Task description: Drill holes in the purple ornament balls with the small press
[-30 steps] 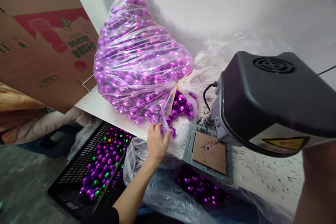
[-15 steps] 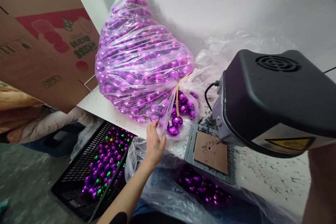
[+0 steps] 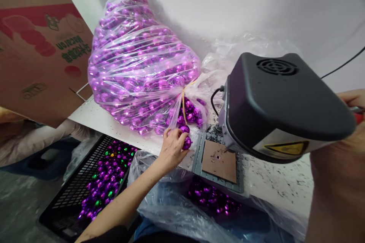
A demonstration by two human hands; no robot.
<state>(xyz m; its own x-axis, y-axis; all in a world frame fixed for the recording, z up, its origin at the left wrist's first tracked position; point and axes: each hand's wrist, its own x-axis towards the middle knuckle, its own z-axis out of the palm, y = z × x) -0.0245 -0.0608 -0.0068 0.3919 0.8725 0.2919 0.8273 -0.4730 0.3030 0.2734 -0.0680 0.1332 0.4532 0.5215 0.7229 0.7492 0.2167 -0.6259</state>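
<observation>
My left hand (image 3: 172,150) has its fingers curled on a shiny purple faceted ball (image 3: 187,143) at the mouth of the bag. Another purple ball (image 3: 184,128) lies just behind it. The large clear plastic bag (image 3: 142,64) is full of such balls and cinched with a yellow tie (image 3: 184,106). At the right edge, my right hand (image 3: 352,98) is partly in view, closed round a red-tipped lever handle (image 3: 358,114) beside a black bench drill press (image 3: 288,98). Below the press head, a brown board (image 3: 219,161) with a small hole lies on the grey base (image 3: 198,159).
A black crate (image 3: 54,212) with purple and green balls stands at lower left. Purple balls (image 3: 213,201) also lie in clear plastic below the table edge. A cardboard box (image 3: 34,64) and a person's sleeve (image 3: 42,138) are at left. Dark shavings litter the white table (image 3: 279,182).
My left hand has moved from the bag's edge rightward onto a purple ball and closed its fingers on it. My right hand has come into view at the lever. The view has shifted slightly right.
</observation>
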